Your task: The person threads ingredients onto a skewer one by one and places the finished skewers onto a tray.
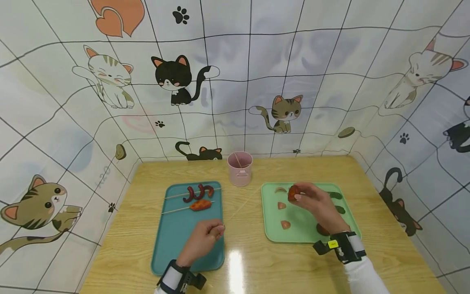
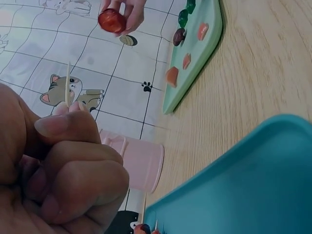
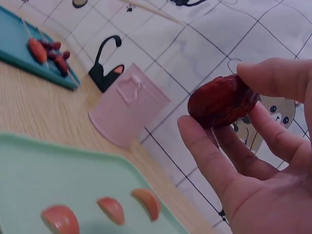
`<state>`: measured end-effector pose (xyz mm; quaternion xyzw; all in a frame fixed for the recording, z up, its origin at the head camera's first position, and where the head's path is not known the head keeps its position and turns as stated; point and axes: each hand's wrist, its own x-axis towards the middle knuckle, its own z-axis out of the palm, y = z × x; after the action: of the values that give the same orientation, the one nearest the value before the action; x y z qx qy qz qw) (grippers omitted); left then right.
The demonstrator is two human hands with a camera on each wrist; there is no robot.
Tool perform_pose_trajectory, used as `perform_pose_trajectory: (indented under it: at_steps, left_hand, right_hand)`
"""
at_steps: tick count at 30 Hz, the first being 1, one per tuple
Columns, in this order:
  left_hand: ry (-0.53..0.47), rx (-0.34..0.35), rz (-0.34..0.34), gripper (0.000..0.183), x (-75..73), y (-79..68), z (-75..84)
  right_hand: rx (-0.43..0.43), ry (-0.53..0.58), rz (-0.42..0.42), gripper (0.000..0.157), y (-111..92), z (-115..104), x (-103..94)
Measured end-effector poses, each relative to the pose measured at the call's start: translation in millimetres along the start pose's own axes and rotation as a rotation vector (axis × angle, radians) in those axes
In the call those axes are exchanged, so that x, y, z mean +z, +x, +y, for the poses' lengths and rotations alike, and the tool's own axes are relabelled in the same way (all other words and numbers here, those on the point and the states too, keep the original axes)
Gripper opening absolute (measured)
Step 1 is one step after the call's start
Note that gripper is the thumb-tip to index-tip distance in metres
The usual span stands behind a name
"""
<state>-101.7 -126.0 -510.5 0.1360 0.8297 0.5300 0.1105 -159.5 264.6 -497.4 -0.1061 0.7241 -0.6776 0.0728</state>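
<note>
My left hand (image 1: 205, 237) is over the right side of the blue tray (image 1: 169, 253), its fingers curled and pinching a thin wooden skewer (image 2: 68, 87). The skewer's pale tip points up past the thumb in the left wrist view. Above the green tray (image 1: 273, 233), my right hand (image 1: 321, 204) holds a dark red, glossy oval food piece (image 3: 219, 101) between thumb and fingertips. Its surface looks wrinkled. The skewer and the red piece are well apart. Pinkish-orange wedges (image 1: 285, 224), green pieces (image 1: 340, 209) and a dark round piece (image 1: 322, 229) lie on the green tray.
On the blue tray lie a skewer with curled dark red pieces (image 1: 199, 192) and another with an orange-red sausage-like piece (image 1: 200, 205). A pink cup (image 1: 240, 175) holding thin sticks stands at the back of the wooden table (image 1: 249, 265). Cat-patterned sheeting (image 1: 235, 94) surrounds the table.
</note>
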Motion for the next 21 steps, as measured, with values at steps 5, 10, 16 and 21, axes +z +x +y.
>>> perform_pose_trajectory:
  at_steps: [5,10,16,21]
  left_hand:
    - [0.033,0.043,-0.014,0.034,4.1,-0.7,2.1]
    - [0.052,0.053,-0.025,0.031,7.0,-0.9,1.1]
    - [0.040,0.038,-0.054,0.031,8.0,-3.9,3.9]
    - [-0.018,0.018,-0.085,0.032,7.5,-7.0,9.0]
  right_hand:
    - [-0.081,0.239,-0.027,0.048,2.8,-4.2,16.6]
    - [-0.092,0.334,-0.005,0.047,9.3,-7.7,36.1]
    - [-0.093,0.502,0.027,0.043,15.0,-3.9,56.4]
    - [-0.128,0.582,0.069,0.043,18.3,1.9,68.3]
